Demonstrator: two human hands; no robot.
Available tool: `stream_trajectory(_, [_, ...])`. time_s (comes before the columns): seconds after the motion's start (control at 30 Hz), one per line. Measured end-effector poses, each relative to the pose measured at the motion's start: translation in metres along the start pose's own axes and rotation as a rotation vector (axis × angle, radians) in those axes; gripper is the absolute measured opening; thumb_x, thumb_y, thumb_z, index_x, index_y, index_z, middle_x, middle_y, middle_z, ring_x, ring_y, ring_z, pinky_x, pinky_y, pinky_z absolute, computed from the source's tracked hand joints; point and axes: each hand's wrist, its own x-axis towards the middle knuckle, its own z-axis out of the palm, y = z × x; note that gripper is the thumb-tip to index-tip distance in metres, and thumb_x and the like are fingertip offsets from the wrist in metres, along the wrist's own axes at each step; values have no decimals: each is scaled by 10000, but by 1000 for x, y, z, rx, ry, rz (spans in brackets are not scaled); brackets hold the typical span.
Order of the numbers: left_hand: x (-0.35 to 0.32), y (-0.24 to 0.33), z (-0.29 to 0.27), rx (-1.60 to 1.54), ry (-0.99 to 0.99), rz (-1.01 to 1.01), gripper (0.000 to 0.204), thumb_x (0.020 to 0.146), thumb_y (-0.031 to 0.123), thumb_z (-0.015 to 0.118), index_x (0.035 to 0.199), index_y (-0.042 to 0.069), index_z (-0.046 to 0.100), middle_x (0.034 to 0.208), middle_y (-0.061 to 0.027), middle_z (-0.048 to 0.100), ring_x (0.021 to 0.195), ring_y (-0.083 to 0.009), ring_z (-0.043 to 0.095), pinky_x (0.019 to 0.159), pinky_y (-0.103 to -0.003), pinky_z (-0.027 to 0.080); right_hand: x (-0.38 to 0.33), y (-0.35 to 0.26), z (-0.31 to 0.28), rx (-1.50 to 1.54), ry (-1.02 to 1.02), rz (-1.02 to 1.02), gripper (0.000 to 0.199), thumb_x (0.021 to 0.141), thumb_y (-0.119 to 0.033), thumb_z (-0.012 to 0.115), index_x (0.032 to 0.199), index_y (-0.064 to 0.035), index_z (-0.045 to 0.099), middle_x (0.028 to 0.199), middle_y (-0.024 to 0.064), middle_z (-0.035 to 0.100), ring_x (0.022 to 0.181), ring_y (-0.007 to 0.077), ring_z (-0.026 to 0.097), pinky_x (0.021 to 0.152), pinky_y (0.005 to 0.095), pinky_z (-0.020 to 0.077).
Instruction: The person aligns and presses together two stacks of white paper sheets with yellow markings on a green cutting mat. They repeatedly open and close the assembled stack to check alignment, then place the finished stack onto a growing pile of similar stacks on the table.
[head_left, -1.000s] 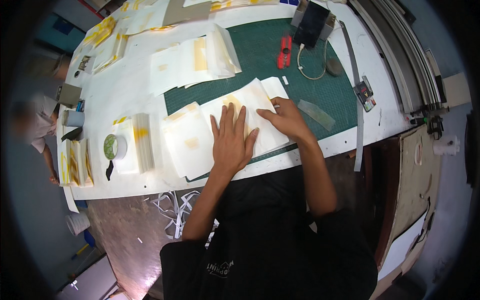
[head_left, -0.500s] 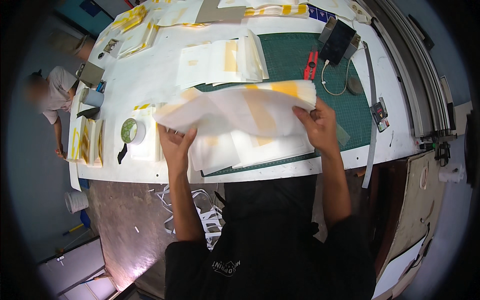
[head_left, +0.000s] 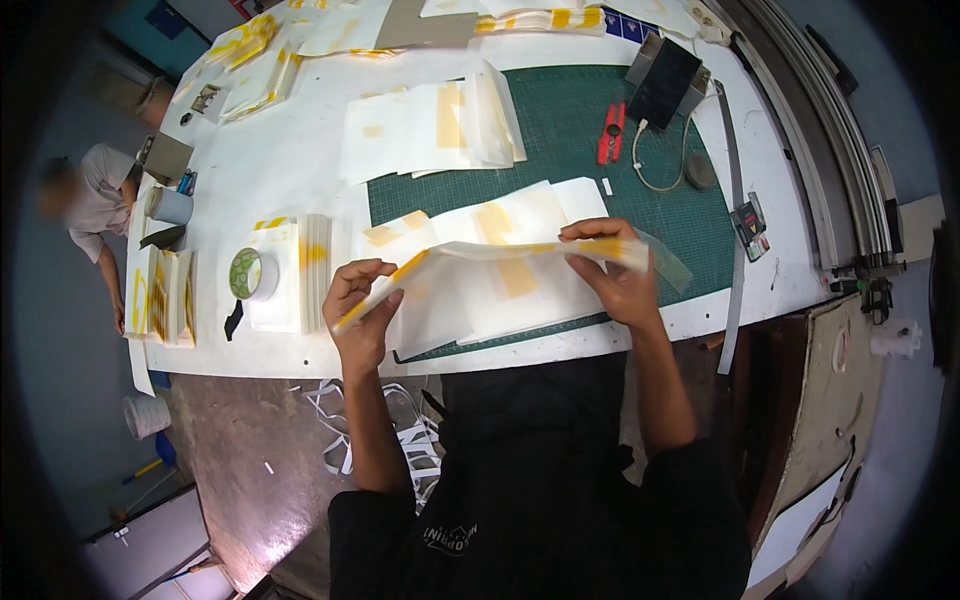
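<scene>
Tipped edge-on now, the yellow-marked white paper stack (head_left: pixel 500 252) is pinched by left hand (head_left: pixel 360 332) and right hand (head_left: pixel 625 290); grip evenly.

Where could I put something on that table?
Try white tabletop between the gray box and fanned papers, or green mat between those papers and the red tool. It's crowded nearer: sheets under the held bundle.
</scene>
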Motion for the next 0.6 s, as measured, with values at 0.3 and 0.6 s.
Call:
stream_trajectory(0.3, [-2, 23, 19, -136, 190, 50, 299, 898, 5, 824, 1168, -41, 702, 1130, -115, 721, 1075, -196, 680, 998, -352, 521, 1, -15, 14, 15, 52, -3, 219, 942, -56, 797, 1131, -6, 697, 1107, 99, 732, 1048, 185, 697, 942, 335, 535])
stream_trajectory(0.6, [-8, 23, 25, -37, 152, 42, 190, 894, -52, 796, 1043, -4, 689, 1042, -74, 679, 1011, -161, 628, 943, -306, 484, -5, -2, 16, -4, 5, 7, 173, 951, -5, 769, 1070, -20, 645, 1045, 73, 686, 970, 154, 648, 904, 314, 510])
